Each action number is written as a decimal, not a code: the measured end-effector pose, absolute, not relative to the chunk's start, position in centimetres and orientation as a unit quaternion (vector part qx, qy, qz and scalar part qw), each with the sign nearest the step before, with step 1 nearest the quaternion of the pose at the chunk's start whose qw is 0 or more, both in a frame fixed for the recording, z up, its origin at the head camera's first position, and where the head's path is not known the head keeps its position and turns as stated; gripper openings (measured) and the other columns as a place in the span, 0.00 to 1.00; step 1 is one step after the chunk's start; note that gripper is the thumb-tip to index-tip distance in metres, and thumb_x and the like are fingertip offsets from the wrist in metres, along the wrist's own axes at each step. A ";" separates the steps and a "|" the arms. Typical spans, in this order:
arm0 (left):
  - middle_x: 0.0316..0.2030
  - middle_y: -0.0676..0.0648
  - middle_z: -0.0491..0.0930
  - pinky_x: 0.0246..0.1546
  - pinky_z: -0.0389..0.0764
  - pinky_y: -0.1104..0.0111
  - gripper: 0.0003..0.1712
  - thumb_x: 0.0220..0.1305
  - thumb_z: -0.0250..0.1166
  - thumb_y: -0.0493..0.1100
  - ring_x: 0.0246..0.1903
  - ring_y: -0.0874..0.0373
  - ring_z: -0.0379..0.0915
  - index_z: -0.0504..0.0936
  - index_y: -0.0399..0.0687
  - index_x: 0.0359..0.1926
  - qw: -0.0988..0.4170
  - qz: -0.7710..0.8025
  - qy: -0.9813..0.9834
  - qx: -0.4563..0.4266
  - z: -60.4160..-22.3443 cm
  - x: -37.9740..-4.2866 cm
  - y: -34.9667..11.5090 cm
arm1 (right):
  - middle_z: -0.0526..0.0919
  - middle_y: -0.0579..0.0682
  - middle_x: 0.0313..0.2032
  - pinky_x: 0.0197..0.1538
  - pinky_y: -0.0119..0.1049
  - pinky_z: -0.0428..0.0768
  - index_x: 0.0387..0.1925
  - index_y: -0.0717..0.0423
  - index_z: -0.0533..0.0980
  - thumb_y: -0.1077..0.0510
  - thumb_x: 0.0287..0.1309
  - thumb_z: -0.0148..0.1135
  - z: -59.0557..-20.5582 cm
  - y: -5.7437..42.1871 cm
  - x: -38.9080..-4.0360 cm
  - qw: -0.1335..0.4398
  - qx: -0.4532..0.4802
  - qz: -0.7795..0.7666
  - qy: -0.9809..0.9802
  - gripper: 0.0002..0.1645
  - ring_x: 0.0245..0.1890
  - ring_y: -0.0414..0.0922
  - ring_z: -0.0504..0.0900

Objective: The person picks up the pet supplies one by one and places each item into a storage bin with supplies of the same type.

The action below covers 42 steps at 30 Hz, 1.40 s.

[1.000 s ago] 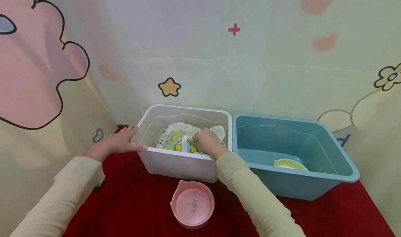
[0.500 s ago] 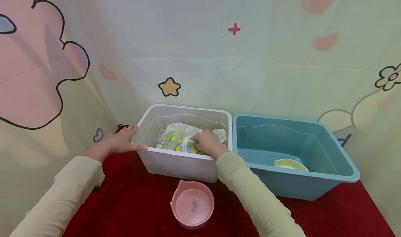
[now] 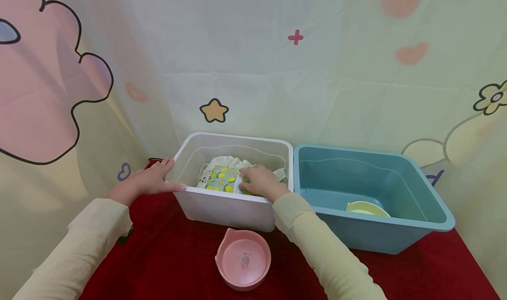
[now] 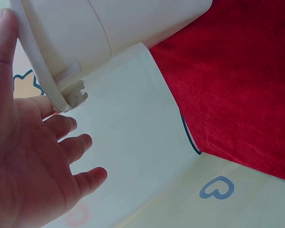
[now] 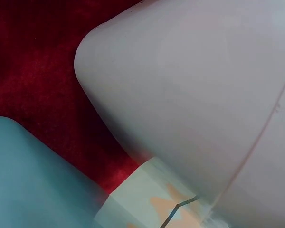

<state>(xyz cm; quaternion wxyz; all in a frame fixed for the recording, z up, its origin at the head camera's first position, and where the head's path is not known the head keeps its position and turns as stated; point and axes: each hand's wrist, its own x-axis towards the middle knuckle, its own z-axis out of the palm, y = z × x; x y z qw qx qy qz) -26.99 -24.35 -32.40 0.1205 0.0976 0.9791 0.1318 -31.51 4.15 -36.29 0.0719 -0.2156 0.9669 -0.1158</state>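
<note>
A folded blue-green lemon-print cloth (image 3: 221, 178) with a white band lies in the white bin (image 3: 225, 196), on a white ruffled cloth (image 3: 227, 160). My right hand (image 3: 261, 181) is over the print cloth's right end, thumb and index finger spread apart at the white band. The hand does not show in the right wrist view; only the bins' outsides do. At the bin's front left corner my left hand (image 3: 156, 179) rests on the rim, thumb on the near edge. In the left wrist view the left hand's (image 4: 33, 156) index fingertip is hidden behind the rim, the other fingers loose.
On the red cloth (image 3: 170, 256) in front of the white bin stands a pink cat-eared bowl (image 3: 245, 256) with a fishbone print. A teal bin (image 3: 372, 229), close beside the white one, contains a pale yellow dish (image 3: 366, 207). A printed curtain (image 3: 253, 93) hangs behind both.
My right thumb and index finger have spread apart and moved slightly left over the print cloth. The ruffled cloth near that hand has shifted. My left hand has stayed in place.
</note>
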 end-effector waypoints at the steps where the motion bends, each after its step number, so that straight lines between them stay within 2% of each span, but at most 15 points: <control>1: 0.66 0.29 0.37 0.54 0.41 0.33 0.63 0.47 0.53 0.74 0.64 0.31 0.32 0.40 0.33 0.66 0.120 0.132 0.979 0.098 -32.4 -27.0 -24.4 | 0.70 0.45 0.58 0.62 0.49 0.60 0.60 0.44 0.64 0.44 0.53 0.56 -36.3 4.1 -31.5 0.072 -0.214 -0.117 0.967 0.32 0.62 0.50 0.61; 27: 0.66 0.29 0.38 0.54 0.41 0.33 0.63 0.46 0.53 0.74 0.63 0.30 0.32 0.40 0.33 0.66 0.119 0.134 0.979 0.101 -32.8 -27.2 -24.5 | 0.64 0.47 0.62 0.64 0.52 0.56 0.61 0.41 0.63 0.41 0.55 0.52 -36.1 4.5 -31.3 0.060 -0.229 -0.122 0.964 0.31 0.65 0.51 0.55; 42: 0.66 0.30 0.37 0.56 0.41 0.35 0.64 0.45 0.52 0.75 0.63 0.30 0.31 0.39 0.32 0.66 0.115 0.137 0.978 0.109 -33.2 -27.4 -24.8 | 0.62 0.49 0.63 0.64 0.52 0.56 0.62 0.44 0.61 0.39 0.57 0.48 -35.5 5.7 -30.8 0.048 -0.271 -0.116 0.954 0.33 0.66 0.52 0.52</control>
